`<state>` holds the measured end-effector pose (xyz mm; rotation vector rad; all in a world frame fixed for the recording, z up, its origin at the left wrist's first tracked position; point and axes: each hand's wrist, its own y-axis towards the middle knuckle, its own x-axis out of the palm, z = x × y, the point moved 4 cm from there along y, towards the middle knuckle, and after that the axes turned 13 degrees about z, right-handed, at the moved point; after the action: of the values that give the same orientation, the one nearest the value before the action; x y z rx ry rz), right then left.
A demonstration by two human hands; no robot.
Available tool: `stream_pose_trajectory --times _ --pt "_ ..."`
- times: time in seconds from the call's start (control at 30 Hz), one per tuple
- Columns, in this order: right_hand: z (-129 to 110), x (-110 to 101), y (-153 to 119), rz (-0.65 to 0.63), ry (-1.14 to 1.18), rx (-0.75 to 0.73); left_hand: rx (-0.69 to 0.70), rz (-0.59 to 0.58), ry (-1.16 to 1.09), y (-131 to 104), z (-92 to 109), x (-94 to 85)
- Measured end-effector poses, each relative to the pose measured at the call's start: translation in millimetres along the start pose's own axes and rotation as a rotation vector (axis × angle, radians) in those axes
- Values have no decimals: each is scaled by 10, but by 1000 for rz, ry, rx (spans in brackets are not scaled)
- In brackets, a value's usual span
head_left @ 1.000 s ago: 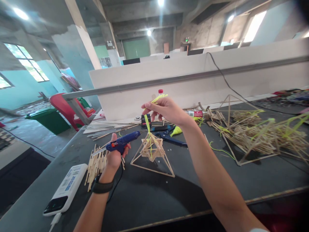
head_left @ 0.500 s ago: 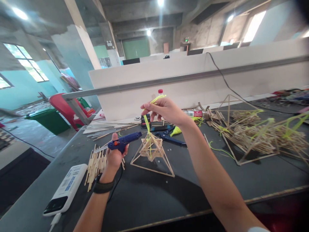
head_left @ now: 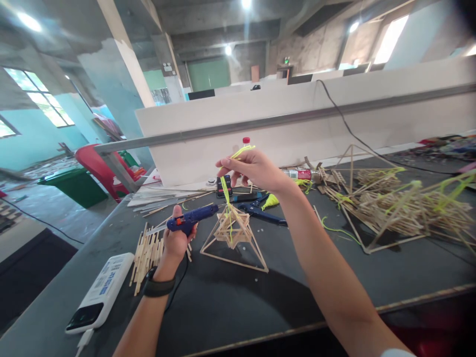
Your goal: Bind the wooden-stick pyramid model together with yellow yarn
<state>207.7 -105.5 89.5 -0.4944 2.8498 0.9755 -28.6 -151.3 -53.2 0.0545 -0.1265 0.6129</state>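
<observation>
My left hand (head_left: 177,239) is wrapped round a blue glue gun (head_left: 195,217), whose nozzle points right, close to the top of a wooden stick pyramid (head_left: 233,260). Smaller stick frames sit inside the pyramid, which stands on the dark table (head_left: 275,307). Above it, my right hand (head_left: 251,168) pinches a yellow-green cord (head_left: 225,191) that runs down to the pyramid's tip and into its middle. Loose wooden sticks (head_left: 147,255) lie beneath and left of my left hand.
A white power bank (head_left: 102,290) lies at the left. Behind the pyramid are blue pliers (head_left: 266,214), a small black device (head_left: 224,185) and a red-capped bottle (head_left: 246,141). More stick frames with yellow cord (head_left: 394,213) are heaped at the right.
</observation>
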Motion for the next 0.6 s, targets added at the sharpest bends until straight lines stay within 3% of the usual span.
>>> stream_pose_trajectory --times 0.27,0.6 --pt "23 7 5 4 -19 26 43 -73 -2 23 10 7" --pt "9 -12 -1 6 -5 6 197 -245 97 78 93 -32"
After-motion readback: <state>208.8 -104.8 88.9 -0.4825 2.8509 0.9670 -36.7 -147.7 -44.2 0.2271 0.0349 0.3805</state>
